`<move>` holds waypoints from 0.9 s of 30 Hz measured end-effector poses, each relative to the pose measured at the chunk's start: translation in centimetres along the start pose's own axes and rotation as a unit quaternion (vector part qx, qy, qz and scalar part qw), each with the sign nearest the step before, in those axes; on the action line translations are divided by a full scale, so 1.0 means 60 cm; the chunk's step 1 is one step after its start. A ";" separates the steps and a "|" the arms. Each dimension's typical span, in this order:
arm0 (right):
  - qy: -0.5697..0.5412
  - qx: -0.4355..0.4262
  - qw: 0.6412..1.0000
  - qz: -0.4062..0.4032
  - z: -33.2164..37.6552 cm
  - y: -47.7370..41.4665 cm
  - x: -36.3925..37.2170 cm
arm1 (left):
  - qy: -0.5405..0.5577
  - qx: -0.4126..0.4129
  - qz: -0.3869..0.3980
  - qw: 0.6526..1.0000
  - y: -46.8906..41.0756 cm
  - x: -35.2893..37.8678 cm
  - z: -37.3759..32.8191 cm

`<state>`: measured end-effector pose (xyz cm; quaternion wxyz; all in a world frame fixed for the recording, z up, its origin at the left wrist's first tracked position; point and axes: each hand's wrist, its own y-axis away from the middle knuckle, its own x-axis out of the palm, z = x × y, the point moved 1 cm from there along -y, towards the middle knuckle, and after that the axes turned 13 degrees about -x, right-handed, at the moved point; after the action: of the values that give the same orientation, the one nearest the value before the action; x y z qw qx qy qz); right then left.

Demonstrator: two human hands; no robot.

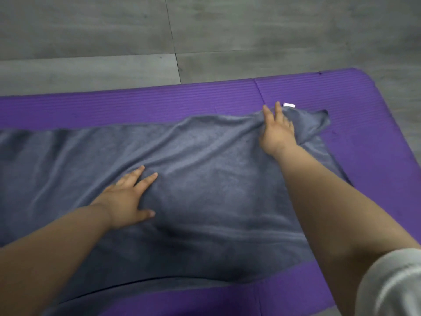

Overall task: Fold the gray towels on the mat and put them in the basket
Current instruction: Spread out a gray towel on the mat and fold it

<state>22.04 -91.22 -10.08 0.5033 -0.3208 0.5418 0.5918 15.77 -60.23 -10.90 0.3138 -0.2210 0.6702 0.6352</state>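
A large gray towel (205, 179) lies spread across the purple mat (136, 103), running off the left edge of view. My left hand (127, 197) rests flat on the towel's middle, fingers apart, palm down. My right hand (276, 128) presses on the towel near its far right corner, where the cloth bunches into wrinkles; whether its fingers pinch the fabric is unclear. A small white label (288, 105) sticks out at that corner. No basket is in view.
Gray floor tiles (205, 30) lie beyond the mat's far edge. The mat's rounded right end (387, 124) is bare purple foam. A light sleeve (391, 286) shows at the bottom right.
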 end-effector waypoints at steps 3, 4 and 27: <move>0.055 0.005 0.995 0.077 -0.001 0.034 0.034 | 0.058 -0.002 -0.055 0.997 0.007 -0.019 0.036; 0.061 0.007 0.995 0.084 0.001 0.045 0.042 | 0.062 -0.009 -0.071 0.995 0.010 -0.025 0.053; 0.156 -0.253 0.933 0.201 0.496 0.223 0.182 | 0.507 -0.303 -0.175 0.788 0.205 0.262 0.515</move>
<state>11.20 -58.54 -9.77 0.1850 -0.4100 0.4993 0.7405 0.47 -26.82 -13.05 -0.0489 -0.7085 0.4556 0.5367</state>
